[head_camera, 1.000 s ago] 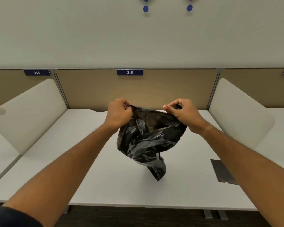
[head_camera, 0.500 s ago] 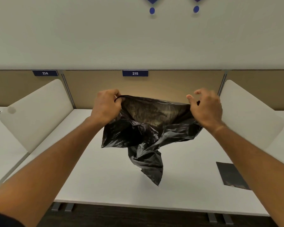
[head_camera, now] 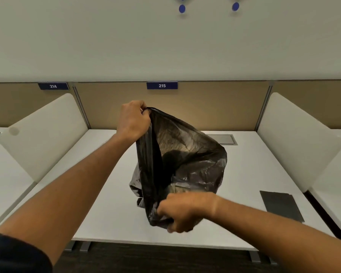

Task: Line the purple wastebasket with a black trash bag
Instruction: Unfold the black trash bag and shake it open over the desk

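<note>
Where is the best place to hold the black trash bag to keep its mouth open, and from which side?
Probably by the rim of the black trash bag, at opposite edges. The left hand grips the far, upper edge from the left; the right hand grips the near, lower edge. The mouth gapes between them while the thin film sags below.

right hand dropped low, black trash bag seemingly ballooned open

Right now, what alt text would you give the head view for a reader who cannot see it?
Two bare hands hold a black trash bag open above a white desk: the left hand grips its rim high up, the right hand grips it low and near. A flat dark sheet lies at right; no wastebasket is visible.
</note>
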Available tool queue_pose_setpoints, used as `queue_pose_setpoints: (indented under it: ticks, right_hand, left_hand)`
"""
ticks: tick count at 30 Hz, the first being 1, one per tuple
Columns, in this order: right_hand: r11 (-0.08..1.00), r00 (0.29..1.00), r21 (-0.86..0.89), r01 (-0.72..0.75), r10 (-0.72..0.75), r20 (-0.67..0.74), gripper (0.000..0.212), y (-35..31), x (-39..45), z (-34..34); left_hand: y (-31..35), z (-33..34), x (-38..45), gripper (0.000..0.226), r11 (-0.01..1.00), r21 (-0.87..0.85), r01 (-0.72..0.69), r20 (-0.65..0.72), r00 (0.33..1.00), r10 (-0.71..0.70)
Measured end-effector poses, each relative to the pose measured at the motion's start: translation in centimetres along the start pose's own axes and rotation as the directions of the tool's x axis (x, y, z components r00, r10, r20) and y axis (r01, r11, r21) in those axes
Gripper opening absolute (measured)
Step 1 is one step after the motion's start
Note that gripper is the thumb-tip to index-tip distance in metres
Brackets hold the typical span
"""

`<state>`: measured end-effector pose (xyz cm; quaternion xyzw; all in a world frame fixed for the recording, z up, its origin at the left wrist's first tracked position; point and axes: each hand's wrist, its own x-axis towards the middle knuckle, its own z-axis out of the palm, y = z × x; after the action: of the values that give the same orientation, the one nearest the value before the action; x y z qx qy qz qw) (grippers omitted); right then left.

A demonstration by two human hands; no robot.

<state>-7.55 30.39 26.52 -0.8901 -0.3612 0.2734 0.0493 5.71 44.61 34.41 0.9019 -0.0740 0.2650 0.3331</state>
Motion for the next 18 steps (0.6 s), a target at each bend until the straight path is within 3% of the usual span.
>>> queue_pose_setpoints:
  ticks: [4, 6, 7, 8, 10, 11, 12, 13, 15, 16, 18]
  right_hand:
    - [0.993, 0.996, 0.118, -0.013, 0.003, 0.088, 0.042, 0.2, -0.2, 0.2]
    - [0.960, 0.989, 0.278, -0.018, 0.058, -0.134, 0.048, 1.6, -0.4, -0.6]
    - [0.941, 0.942, 0.339, -0.015, 0.127, -0.310, 0.044, 2.7, -0.3, -0.9]
    - [0.935, 0.837, 0.353, -0.031, 0.218, -0.502, 0.035, 3.9, 0.0, -1.1]
    - [0.935, 0.477, 0.258, -0.243, 0.347, -0.807, 0.027, 6.3, 0.4, -1.2]
    - [0.887, 0.313, 0.232, -0.398, 0.369, -0.875, 0.034, 7.4, 0.5, -1.2]
    - [0.820, 0.204, 0.251, -0.514, 0.401, -0.893, 0.048, 8.6, 0.5, -1.3]
    - [0.753, 0.159, 0.305, -0.583, 0.475, -0.866, 0.065, 9.8, 0.4, -1.4]
    - [0.638, 0.193, 0.458, -0.620, 0.689, -0.698, 0.081, 11.7, 0.3, -1.7]
    - [0.604, 0.256, 0.523, -0.602, 0.766, -0.590, 0.071, 12.3, 0.3, -1.7]
    - [0.570, 0.366, 0.699, -0.432, 0.819, -0.442, 0.030, 12.5, 0.4, -1.6]
  left_hand:
    - [-0.9, -0.3, -0.1, 0.015, 0.999, -0.018, 0.030, -0.010, 0.999, -0.030]
    - [-1.2, -0.6, -0.3, 0.015, 0.999, -0.024, 0.043, -0.010, 0.999, -0.043]
    - [-1.3, -0.7, -0.4, 0.015, 0.998, -0.030, 0.048, -0.010, 0.999, -0.048]
    - [-1.3, -0.9, -0.5, 0.015, 0.998, -0.040, 0.050, -0.012, 0.999, -0.050]
    - [-1.6, -1.4, -0.6, 0.014, 0.996, -0.075, 0.053, -0.015, 0.998, -0.054]
    - [-1.7, -1.7, -0.7, 0.014, 0.994, -0.096, 0.057, -0.016, 0.998, -0.059]
    - [-1.9, -2.0, -0.8, 0.015, 0.992, -0.109, 0.063, -0.016, 0.998, -0.065]
    - [-2.2, -2.4, -0.9, 0.015, 0.991, -0.114, 0.069, -0.020, 0.997, -0.071]
    - [-2.8, -3.2, -1.1, 0.015, 0.988, -0.129, 0.083, -0.025, 0.996, -0.087]
    - [-3.1, -3.7, -1.2, 0.015, 0.986, -0.139, 0.092, -0.028, 0.995, -0.097]
    - [-4.1, -4.7, -1.5, 0.014, 0.984, -0.135, 0.113, -0.039, 0.992, -0.119]
